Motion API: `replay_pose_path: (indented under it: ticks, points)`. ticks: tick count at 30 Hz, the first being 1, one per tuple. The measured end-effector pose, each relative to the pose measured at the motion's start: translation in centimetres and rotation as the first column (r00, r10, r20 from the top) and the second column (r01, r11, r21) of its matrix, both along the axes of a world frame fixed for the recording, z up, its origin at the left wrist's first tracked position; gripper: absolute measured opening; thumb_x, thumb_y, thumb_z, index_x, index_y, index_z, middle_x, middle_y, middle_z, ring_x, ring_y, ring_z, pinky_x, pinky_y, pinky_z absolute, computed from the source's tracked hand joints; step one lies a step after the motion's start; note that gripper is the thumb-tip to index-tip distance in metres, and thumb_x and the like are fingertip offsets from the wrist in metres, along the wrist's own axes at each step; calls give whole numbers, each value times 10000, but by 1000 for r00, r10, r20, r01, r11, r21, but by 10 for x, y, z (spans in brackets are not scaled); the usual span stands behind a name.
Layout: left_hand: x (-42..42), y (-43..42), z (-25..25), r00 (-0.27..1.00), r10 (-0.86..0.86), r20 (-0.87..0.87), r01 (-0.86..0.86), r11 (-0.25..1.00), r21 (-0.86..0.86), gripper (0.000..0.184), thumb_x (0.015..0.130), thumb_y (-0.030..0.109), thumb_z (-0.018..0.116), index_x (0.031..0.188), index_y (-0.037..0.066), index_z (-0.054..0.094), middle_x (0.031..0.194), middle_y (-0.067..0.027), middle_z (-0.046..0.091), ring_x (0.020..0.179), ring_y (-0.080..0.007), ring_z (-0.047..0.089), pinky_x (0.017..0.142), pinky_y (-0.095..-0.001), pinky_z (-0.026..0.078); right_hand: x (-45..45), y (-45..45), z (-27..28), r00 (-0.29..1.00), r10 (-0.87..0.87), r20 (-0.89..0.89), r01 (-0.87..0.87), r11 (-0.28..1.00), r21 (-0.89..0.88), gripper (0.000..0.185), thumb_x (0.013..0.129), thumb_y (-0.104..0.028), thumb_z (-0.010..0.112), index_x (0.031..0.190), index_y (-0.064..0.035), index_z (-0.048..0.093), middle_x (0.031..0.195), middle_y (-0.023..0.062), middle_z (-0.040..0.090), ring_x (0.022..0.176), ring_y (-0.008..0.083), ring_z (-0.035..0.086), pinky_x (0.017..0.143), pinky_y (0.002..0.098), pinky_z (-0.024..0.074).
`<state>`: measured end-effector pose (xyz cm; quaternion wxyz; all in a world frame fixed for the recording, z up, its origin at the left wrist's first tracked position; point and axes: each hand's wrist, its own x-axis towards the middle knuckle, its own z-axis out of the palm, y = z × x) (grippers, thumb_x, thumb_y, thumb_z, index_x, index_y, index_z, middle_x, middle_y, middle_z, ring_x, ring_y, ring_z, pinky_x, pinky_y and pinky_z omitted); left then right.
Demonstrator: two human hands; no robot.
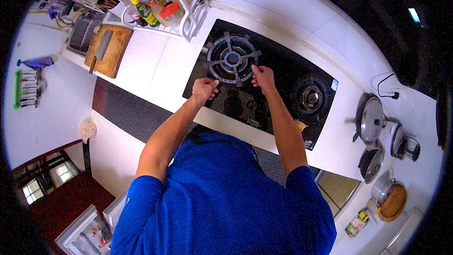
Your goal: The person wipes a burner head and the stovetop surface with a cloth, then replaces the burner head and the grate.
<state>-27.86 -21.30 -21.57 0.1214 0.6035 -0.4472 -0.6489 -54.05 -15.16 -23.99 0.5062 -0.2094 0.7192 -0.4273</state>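
A round dark metal burner grate (pixel 228 40) with several spokes sits over the left burner of the black glass gas hob (pixel 278 66). At its near left rim is my left hand (pixel 205 90), fingers curled in and thumb tip by the metal. My right hand (pixel 264 78) pinches at the near right rim, its thumb and forefinger together. Whether the grate is lifted off the glass I cannot tell. The right burner (pixel 310 97) shows a round brass-coloured centre, and a small yellowish scrap (pixel 300 125) lies near my right forearm.
A white rack (pixel 188 23) with bottles and jars stands behind left. Further left, a cleaver (pixel 103 45) lies on a wooden cutting board (pixel 121 42) beside the sink (pixel 85 28). Lidded pans (pixel 370 120) and a round wooden board (pixel 392 203) are on the right.
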Motion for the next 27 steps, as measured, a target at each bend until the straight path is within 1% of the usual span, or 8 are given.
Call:
replay_pose_path:
  ticks: [5,8,9,11,13,17,23,27]
  points:
    - [13,3,-10,993,116,-25,-118,974,-192,403,952,367,686,743,24,661,620,-42,615,493,-117,521,446,-282,412,13,12,14,991,-133,-12,134,988,81,372,996,-357,613,1113,-4,617,711,25,589,522,119,581,438,271,474]
    - [43,19,-5,988,144,51,-139,986,-94,585,967,600,559,704,80,608,514,12,469,385,-95,368,369,-259,269,25,44,-13,970,16,-243,-38,996,-86,350,996,-327,614,1122,-1,616,681,31,586,511,114,564,443,286,443]
    - [54,27,2,984,134,119,-126,989,-72,602,987,531,557,636,46,625,544,-29,536,436,-129,472,448,-302,383,29,59,-26,932,99,-348,-159,976,-149,318,987,-299,629,1085,3,641,692,43,607,524,114,574,455,294,441]
    - [94,52,-22,952,14,307,74,958,-275,639,977,535,555,643,-3,643,569,-97,600,488,-187,551,501,-366,441,47,97,-22,907,212,-363,-265,958,-104,326,953,-315,655,1082,-18,686,937,182,716,865,315,695,776,414,545]
    - [150,90,-76,923,-4,384,192,871,-453,642,957,537,554,688,-33,677,638,-178,659,592,-280,643,603,-437,487,58,134,-17,876,322,-358,-364,930,-55,301,953,-291,656,1089,-23,684,967,182,719,888,318,700,795,409,547]
    - [227,167,-83,742,-72,666,294,928,-228,558,930,494,565,739,-8,715,687,-212,668,700,-377,678,693,-463,507,73,202,-11,825,332,-457,-396,917,-48,223,944,-212,650,1065,-25,659,879,155,693,784,269,670,712,393,529]
    - [327,284,-113,723,216,656,-284,959,-2,82,847,70,649,862,29,717,651,-79,653,512,-191,605,446,-359,478,71,261,-21,749,226,-622,-326,944,-50,150,905,-119,658,1026,-30,656,922,146,678,851,282,670,729,389,529]
    - [347,330,-135,787,400,469,-482,874,64,130,856,6,617,970,26,675,626,-59,594,464,-169,543,374,-311,423,69,279,-10,790,272,-550,-365,929,-66,149,888,-97,659,1018,-26,653,929,140,684,847,274,672,731,372,539]
